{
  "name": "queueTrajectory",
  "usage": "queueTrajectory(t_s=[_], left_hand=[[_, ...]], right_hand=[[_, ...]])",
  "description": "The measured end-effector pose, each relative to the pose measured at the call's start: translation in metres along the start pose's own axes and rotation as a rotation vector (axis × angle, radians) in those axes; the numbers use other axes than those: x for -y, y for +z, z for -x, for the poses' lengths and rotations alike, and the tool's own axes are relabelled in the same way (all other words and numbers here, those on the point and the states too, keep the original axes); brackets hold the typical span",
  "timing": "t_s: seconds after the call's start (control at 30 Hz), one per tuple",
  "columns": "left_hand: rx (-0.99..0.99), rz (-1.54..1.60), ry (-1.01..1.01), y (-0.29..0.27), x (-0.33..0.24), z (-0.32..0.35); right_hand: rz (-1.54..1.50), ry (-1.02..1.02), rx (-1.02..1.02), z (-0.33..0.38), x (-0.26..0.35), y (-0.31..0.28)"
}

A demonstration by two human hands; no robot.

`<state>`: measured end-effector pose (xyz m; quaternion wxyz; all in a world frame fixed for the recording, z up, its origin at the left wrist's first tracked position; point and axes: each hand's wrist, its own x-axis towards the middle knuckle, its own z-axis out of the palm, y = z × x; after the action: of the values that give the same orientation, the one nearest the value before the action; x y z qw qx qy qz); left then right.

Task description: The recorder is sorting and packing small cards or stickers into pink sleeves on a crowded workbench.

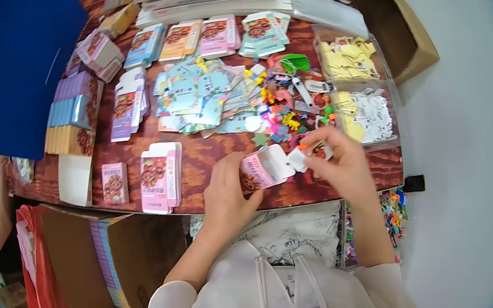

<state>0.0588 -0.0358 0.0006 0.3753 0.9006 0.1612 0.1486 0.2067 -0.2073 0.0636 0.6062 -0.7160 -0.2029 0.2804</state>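
While left hand (226, 188) grips pink box (264, 169), right hand (337, 157) pinches white packet (298, 159).

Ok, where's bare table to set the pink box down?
Bare wood lies between the pink box stack and the left hand, and along the near table edge under the right hand. The card pile and toy heap crowd the middle.

- Loose white sleeves (173, 307) of thin, slightly sheer cloth, ending near the elbows.
- Forearms bare below them.
- White top (283, 242) with black line drawings printed on the front.
- Both hands bare, no rings visible.
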Motion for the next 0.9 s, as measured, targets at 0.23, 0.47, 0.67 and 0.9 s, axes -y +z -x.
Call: queueTrajectory(t_s=[0.23,0.47,0.67,0.9], left_hand=[[-0.068,-0.006,0.051,-0.003,0.007,0.012],[-0.122,-0.001,0.059,-0.005,0.014,0.017],[-0.144,0.013,0.033,-0.001,0.014,0.016],[-0.17,0.118,0.016,0.007,0.017,0.016]], right_hand=[[0.533,-0.295,-0.054,0.006,-0.006,0.066],[0.447,-0.258,-0.036,0.003,-0.007,0.068],[0.676,-0.511,-0.039,0.001,-0.016,0.082],[0.491,-0.581,-0.113,0.011,-0.008,0.071]])
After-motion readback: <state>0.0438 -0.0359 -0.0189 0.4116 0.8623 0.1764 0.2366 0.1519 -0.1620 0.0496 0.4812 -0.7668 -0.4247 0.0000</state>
